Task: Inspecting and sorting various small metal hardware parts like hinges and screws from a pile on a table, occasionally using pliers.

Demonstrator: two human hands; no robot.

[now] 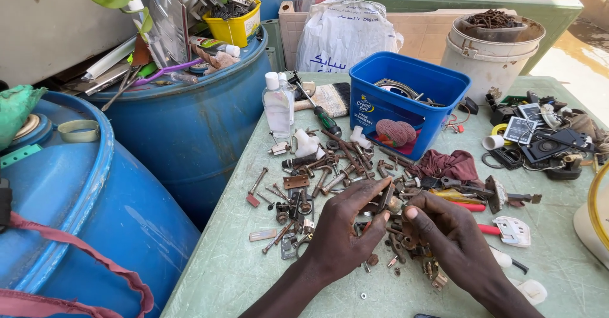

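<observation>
Rusty bolts (330,178), screws, nuts and small brown brackets lie scattered over the dull green table (222,273), most of them rough and pitted. My left hand (346,229) lies palm down on the heap, its fingers curled and pinching a narrow, flat, rusted metal piece (386,197) that stands up between my two hands. My right hand (444,229) sits just to the right, fingers bent inward, thumb tip pressed against the same cluster of hardware; I cannot tell exactly what it grips.

Farther off, a square blue plastic tub (406,102) with a round yellow and white label on its near-left corner holds metal rings. Left of it stands a clear bottle (278,105) with a white cap. Behind the tub leans a white sack (342,35) printed in blue. A smooth blue drum (190,127) stands left of the table.
</observation>
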